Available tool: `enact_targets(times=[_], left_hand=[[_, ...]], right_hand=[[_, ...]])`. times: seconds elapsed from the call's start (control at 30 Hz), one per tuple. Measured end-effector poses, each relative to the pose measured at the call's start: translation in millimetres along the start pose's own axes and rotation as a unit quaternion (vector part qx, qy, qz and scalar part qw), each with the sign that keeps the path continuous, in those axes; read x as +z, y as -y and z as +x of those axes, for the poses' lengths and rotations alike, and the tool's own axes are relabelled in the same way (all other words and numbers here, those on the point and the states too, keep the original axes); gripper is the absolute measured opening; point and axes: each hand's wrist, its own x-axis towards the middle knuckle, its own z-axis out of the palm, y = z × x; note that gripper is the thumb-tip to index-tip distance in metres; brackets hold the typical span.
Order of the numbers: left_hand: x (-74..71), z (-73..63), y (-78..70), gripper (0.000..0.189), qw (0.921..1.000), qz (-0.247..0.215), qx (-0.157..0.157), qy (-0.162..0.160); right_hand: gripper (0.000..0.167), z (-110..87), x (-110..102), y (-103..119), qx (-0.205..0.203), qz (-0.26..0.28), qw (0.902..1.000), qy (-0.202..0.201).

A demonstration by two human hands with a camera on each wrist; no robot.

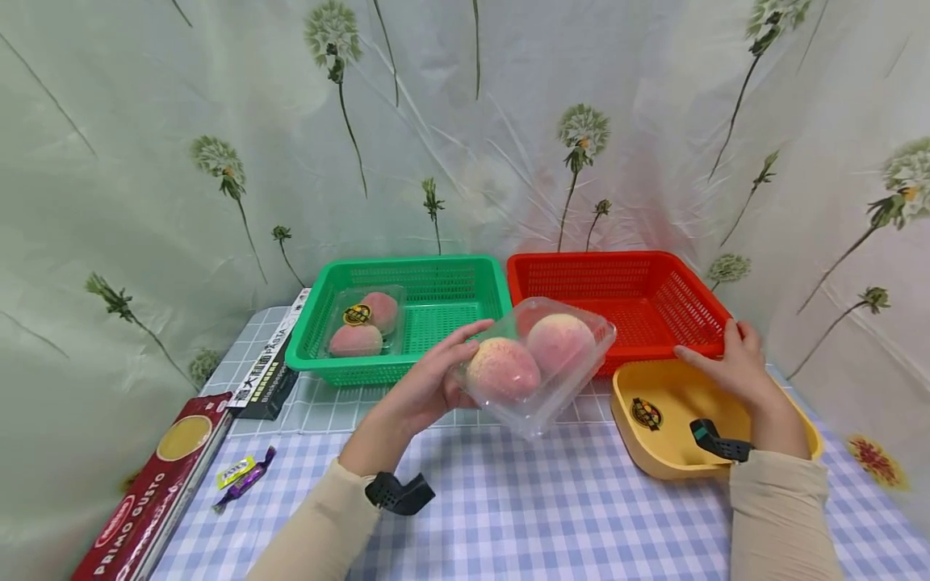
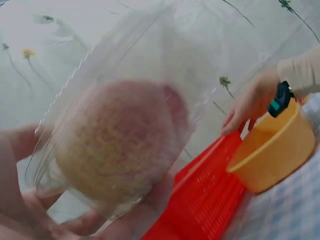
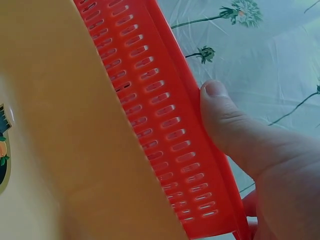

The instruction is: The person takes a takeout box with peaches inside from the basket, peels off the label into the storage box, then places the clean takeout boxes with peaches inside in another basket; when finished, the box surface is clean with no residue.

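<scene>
My left hand [image 1: 436, 375] grips the left end of a clear plastic box of peaches [image 1: 538, 359], tilted and held above the table. Two pink-yellow peaches show inside it. In the left wrist view, the fingers wrap around the plastic box [image 2: 125, 140]. My right hand [image 1: 734, 367] holds the near right corner of a red basket [image 1: 632, 319], which has slotted walls. The thumb [image 3: 217, 110] lies along its rim in the right wrist view; the other fingers are mostly hidden. No items show in the visible part of the red basket.
Left of the red basket, a green basket [image 1: 454, 367] holds another clear box of peaches [image 1: 363, 323]. A yellow bin [image 1: 683, 452] with a dark round label stands below my right arm. Pasta boxes [image 1: 156, 492] and two wrapped candies [image 1: 245, 476] lie at left. A flowered curtain hangs behind.
</scene>
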Motion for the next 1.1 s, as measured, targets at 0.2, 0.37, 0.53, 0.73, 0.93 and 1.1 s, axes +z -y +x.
enact_targets(times=[0.2,0.37,0.53,0.73,0.93,1.1], left_hand=[[24.7,41.4,-16.9,0.046,0.9966,-0.031,0.013,-0.075],[46.5,80.5,-20.3,0.047,0.9903,-0.038,0.025,-0.132],[68.2,111.6,-12.5,0.051,0.9856,-0.017,0.019,-0.167],[85.5,140.2,-3.5,0.052,0.9803,0.021,-0.003,-0.196],[94.3,160.4,5.2,0.050,0.9774,0.052,-0.024,-0.204],[93.5,170.5,8.9,0.050,0.9717,0.082,-0.044,-0.217]], right_hand=[[0.111,0.8,-2,0,-0.002,-0.003,1.0000,-0.004],[0.110,0.9,-1,0,-0.011,-0.012,0.9999,-0.004],[0.110,-0.9,1,-2,-0.015,-0.018,0.9997,-0.008],[0.111,-0.5,3,-2,-0.009,-0.020,0.9997,-0.006],[0.111,-1.2,1,-1,0.004,-0.030,0.9995,-0.010],[0.112,-0.4,1,-1,0.001,-0.030,0.9995,-0.006]])
